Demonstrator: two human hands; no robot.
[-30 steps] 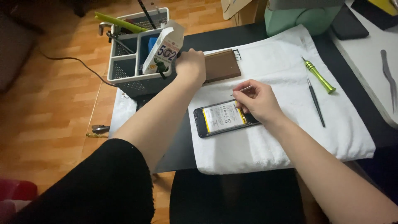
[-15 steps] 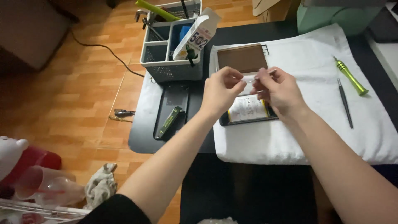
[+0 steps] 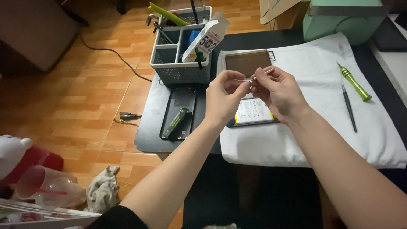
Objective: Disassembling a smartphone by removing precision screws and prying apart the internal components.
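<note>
Across the dark work table (image 3: 178,140) lies a white towel (image 3: 322,140), the biggest thing in the work area, and on it rests an opened smartphone (image 3: 253,113) with its back off and the pale battery label showing. Just behind the phone, also on the towel, sits a brown rectangular panel (image 3: 247,63), which looks like the removed back cover or a similar plate; I cannot tell which. At the table's far left corner stands a grey tool caddy (image 3: 180,59) holding a glue box, pliers and other tools. In front of it, on the bare table, lies a dark flat panel with a small green-labelled pack on top (image 3: 178,123). Over on the towel's right side rest a green-handled screwdriver (image 3: 355,82) and a thin black pick (image 3: 349,108), both untouched.

Above the phone, the left hand (image 3: 224,99) and right hand (image 3: 280,93) meet, each pinching with thumb and forefinger one end of a thin, pale sliver (image 3: 248,79), perhaps an adhesive strip or small flex piece; it is too small to name.

Judging by this, the opening is done, while work on a small inner part is in hand and reassembly remains.
</note>
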